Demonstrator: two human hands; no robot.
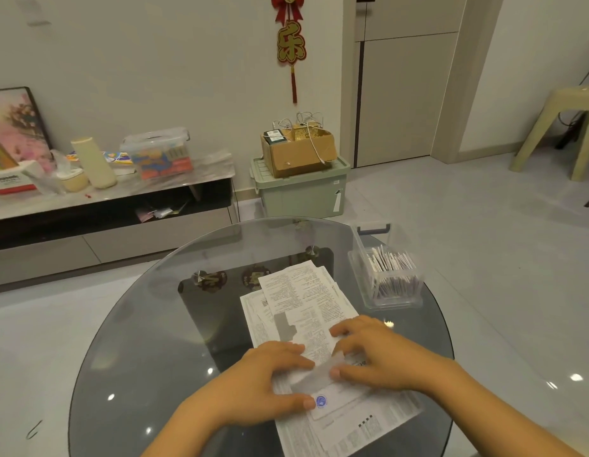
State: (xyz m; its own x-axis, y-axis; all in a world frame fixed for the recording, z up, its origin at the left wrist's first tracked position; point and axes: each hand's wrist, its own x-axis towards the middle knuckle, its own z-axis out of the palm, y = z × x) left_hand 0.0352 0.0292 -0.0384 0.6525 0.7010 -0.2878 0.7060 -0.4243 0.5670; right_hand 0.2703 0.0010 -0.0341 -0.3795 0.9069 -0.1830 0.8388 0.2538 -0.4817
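We have both hands on a printed sheet [339, 420] lying at the 6 o'clock side of the round glass table [121, 328], with its near flap lifted and bent over. The left hand [263, 380] comes in from 7 o'clock and grasps the flap's left end, its fingers curled over the top and its thumb down beside a blue round mark [321, 401]. The right hand [378, 354] reaches in from 4 o'clock and pinches the flap's right end between bent fingers and thumb. Neither hand is released. Toward 12 o'clock from our hands, more printed papers [303, 291] overlap near the table's middle. A clear plastic box [390, 301] holding upright packets stands at 2 o'clock, apart from the papers.
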